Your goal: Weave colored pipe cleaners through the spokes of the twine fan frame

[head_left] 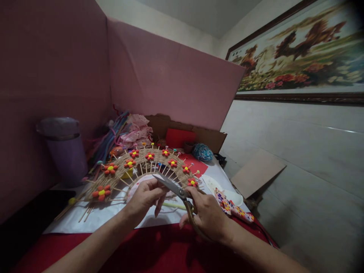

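Note:
My right hand (pixel 209 214) is wrapped round the handles of a pair of scissors (pixel 172 185), whose blades point up and left. Close under the blade tips is my left hand (pixel 146 199), thumb and fingers drawn together; whatever they pinch is hidden. Behind both hands stands an arched woven twine piece (pixel 121 171) with thin sticks running through it. Red and yellow clay flowers (pixel 110 168) dot its surface, and small coloured beads tip the sticks. A light green strip (pixel 173 206) lies on the white sheet just beyond my hands.
A lilac bin (pixel 66 151) stands at left beside pipe cleaners (pixel 118 127) and crumpled pink paper (pixel 138 131). At the back are blue yarn (pixel 203 152) and red paper (pixel 180 138). A flower-patterned glue gun (pixel 236 209) and a white plate (pixel 233 196) lie at right.

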`<state>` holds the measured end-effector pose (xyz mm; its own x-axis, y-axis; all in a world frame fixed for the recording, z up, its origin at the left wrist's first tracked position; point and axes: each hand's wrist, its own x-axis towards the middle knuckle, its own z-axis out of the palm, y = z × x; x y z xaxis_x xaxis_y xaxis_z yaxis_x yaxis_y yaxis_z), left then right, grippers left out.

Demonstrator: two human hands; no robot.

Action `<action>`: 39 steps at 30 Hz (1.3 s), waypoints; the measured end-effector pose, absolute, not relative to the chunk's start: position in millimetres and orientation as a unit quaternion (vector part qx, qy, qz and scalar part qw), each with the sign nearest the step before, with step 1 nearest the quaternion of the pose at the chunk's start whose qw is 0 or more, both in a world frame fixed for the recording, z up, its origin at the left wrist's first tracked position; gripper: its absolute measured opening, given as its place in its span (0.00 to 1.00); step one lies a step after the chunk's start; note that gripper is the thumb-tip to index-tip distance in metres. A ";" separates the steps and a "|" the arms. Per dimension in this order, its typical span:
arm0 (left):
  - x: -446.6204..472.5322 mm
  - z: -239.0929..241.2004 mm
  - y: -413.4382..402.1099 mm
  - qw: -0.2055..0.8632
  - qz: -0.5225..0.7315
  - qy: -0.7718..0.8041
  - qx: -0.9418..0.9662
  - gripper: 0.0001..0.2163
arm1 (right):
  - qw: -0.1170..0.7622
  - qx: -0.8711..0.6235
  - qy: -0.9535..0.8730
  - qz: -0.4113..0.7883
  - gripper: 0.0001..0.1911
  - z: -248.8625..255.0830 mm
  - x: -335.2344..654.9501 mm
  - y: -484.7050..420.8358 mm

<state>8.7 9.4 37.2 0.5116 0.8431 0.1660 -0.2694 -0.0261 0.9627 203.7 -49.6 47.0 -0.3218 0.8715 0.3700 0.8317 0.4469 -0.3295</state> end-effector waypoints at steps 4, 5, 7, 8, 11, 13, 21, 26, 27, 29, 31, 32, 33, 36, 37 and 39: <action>7.1 39.9 10.5 0.608 0.457 0.312 0.569 0.11 | 0.292 -0.555 -0.779 0.007 0.27 58.2 225.4 -26.5; 6.2 41.6 10.6 0.594 0.480 0.328 0.556 0.11 | 0.285 -0.579 -0.764 -0.019 0.26 61.7 234.8 -15.4; 4.4 45.3 11.0 0.579 0.527 0.350 0.515 0.11 | 0.231 -0.654 -0.717 -0.073 0.25 67.5 256.8 12.0; 3.5 47.1 11.2 0.578 0.546 0.354 0.492 0.10 | 0.173 -0.697 -0.691 -0.081 0.24 69.1 268.4 27.0; 2.1 50.0 12.7 0.589 0.577 0.349 0.445 0.09 | 0.124 -0.738 -0.660 -0.073 0.20 66.9 297.9 69.3; 2.0 49.4 14.2 0.595 0.581 0.348 0.432 0.09 | 0.104 -0.748 -0.652 -0.068 0.18 60.3 309.2 90.6; 2.1 44.2 18.4 0.606 0.576 0.337 0.433 0.10 | 0.098 -0.737 -0.668 -0.032 0.18 33.7 310.3 128.5; 2.0 48.3 16.3 0.599 0.581 0.351 0.424 0.11 | 0.132 -0.748 -0.649 -0.050 0.13 51.5 305.3 122.3; 2.1 49.3 15.7 0.598 0.583 0.354 0.421 0.11 | 0.148 -0.753 -0.638 -0.065 0.12 58.3 300.6 116.9; 2.2 51.5 14.5 0.595 0.588 0.357 0.415 0.11 | 0.185 -0.749 -0.627 -0.103 0.15 70.8 284.8 100.6; 2.3 53.2 13.4 0.590 0.594 0.361 0.412 0.10 | 0.207 -0.715 -0.657 -0.117 0.18 77.8 261.5 77.1; 2.3 53.8 12.9 0.587 0.595 0.364 0.410 0.10 | 0.208 -0.689 -0.685 -0.112 0.16 78.0 248.3 63.6; 2.3 54.2 12.5 0.585 0.595 0.369 0.409 0.10 | 0.201 -0.659 -0.718 -0.097 0.13 75.8 235.0 49.5; 2.4 54.3 12.0 0.582 0.593 0.380 0.406 0.10 | 0.142 -0.502 -0.852 -0.049 0.06 58.3 202.0 11.8; 2.4 54.1 12.1 0.583 0.592 0.382 0.405 0.09 | 0.119 -0.487 -0.863 -0.060 0.06 50.8 194.7 2.7; 2.6 53.7 12.4 0.583 0.592 0.384 0.402 0.09 | 0.079 -0.473 -0.874 -0.080 0.06 37.8 186.1 -8.9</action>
<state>2.6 12.4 53.7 0.0035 0.9996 0.0279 -0.3814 -0.0244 0.9241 186.1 -8.9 37.8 -0.5398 0.8143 0.2134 0.8395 0.5393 0.0654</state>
